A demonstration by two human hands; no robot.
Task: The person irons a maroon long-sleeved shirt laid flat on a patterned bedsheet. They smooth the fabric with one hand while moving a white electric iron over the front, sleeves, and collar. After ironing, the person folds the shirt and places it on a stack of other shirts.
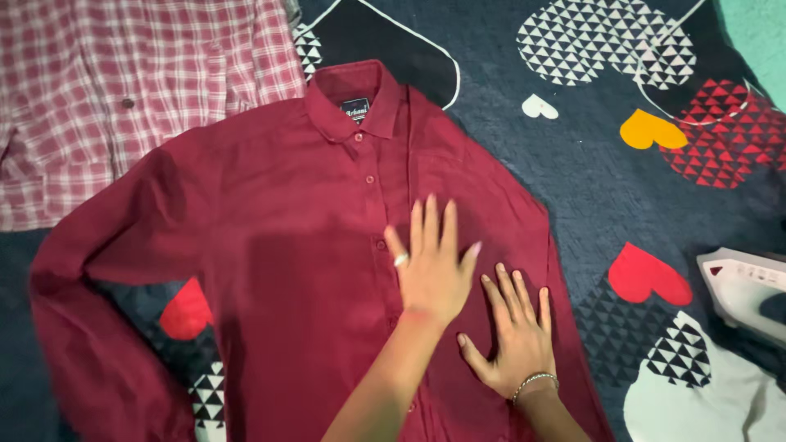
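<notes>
Two bare hands lie flat on a dark red button-up cotton shirt [303, 245], neither one gripping anything. The left hand [432, 266], wearing a ring, has its fingers spread wide and its palm pressed down just beside the button placket, near the middle of the chest. The right hand [514, 331], with a thin silver bracelet at the wrist, rests open just beside it, lower and nearer the shirt's side seam. The shirt is spread face up with its collar at the top and one long sleeve angled down at the far side. It lies on a dark blue bedsheet printed with hearts [606, 180]. A red and white checked shirt [123, 90] lies above the sleeve, touching the shoulder. A white steam iron [741, 290] sits well apart at the sheet's edge.
</notes>
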